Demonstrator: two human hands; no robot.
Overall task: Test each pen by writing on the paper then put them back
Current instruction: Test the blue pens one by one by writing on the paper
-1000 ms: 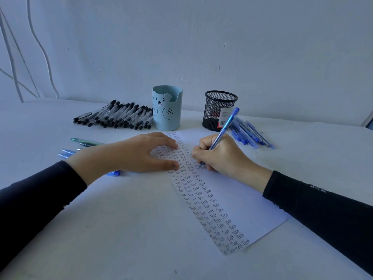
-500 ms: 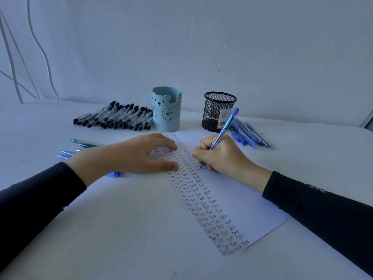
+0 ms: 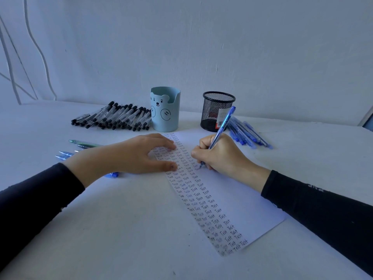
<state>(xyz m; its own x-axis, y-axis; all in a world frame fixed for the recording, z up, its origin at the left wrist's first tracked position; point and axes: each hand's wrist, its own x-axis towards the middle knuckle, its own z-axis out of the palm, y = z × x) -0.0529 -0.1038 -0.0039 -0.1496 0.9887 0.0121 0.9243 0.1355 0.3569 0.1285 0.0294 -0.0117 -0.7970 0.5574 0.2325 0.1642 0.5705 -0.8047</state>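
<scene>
We find the right hand (image 3: 220,156) clenched round a blue pen (image 3: 223,126) in a writing grip, tip down at the right edge of the columns of "Test" on the paper (image 3: 238,199). The fingers partly hide the tip, so contact appears likely but we cannot confirm it. The left hand (image 3: 131,154) lies released, fingers straight and spread, pressing the paper's left part flat on the bench (image 3: 101,229). The pen's long axis runs from the tip, near and left, up to its cap end, far and right, which points toward the mesh cup (image 3: 214,107). The heap of blue pens (image 3: 249,134) lies far and right of the right hand, just beside that cup. The right hand is plainly the nearer of the two, and we judge the return to be a short carry that way. The black pens (image 3: 113,118) lie far left beside the bear cup (image 3: 165,112), and a few loose pens (image 3: 84,143) sit left of the left hand. Against the frames of a second ago, both hands and the pen hold the same places; we note only a slight shift of view.
</scene>
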